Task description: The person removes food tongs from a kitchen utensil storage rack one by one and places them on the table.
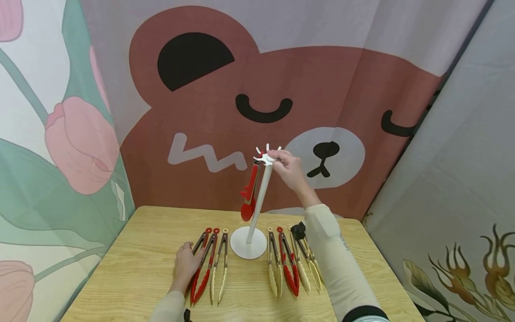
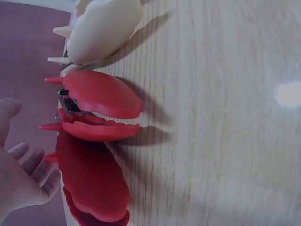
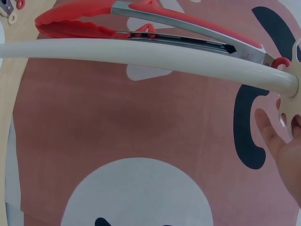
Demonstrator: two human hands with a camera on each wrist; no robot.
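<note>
A white stand (image 1: 260, 201) with a round base (image 1: 243, 243) and a ring of hooks (image 1: 264, 158) on top stands on the table. My right hand (image 1: 290, 170) pinches the hook ring at its right side. From a left hook hangs one pair of red tongs (image 1: 249, 192), seen along the pole in the right wrist view, where the red tongs (image 3: 197, 23) have scalloped heads. My left hand (image 1: 186, 264) is beside the leftmost red tongs (image 1: 196, 277); in the left wrist view its loosely bent fingers (image 2: 35, 165) are close to the red heads (image 2: 94, 176).
Right of the leftmost pair lie red tongs (image 1: 209, 268) and cream tongs (image 1: 223, 268). Beyond the stand's base are cream tongs (image 1: 273, 268), red tongs (image 1: 290, 273) and more cream tongs (image 1: 303, 273), partly behind my right sleeve (image 1: 338, 250). A bear-print curtain (image 1: 193, 188) hangs behind the wooden table (image 1: 132, 259).
</note>
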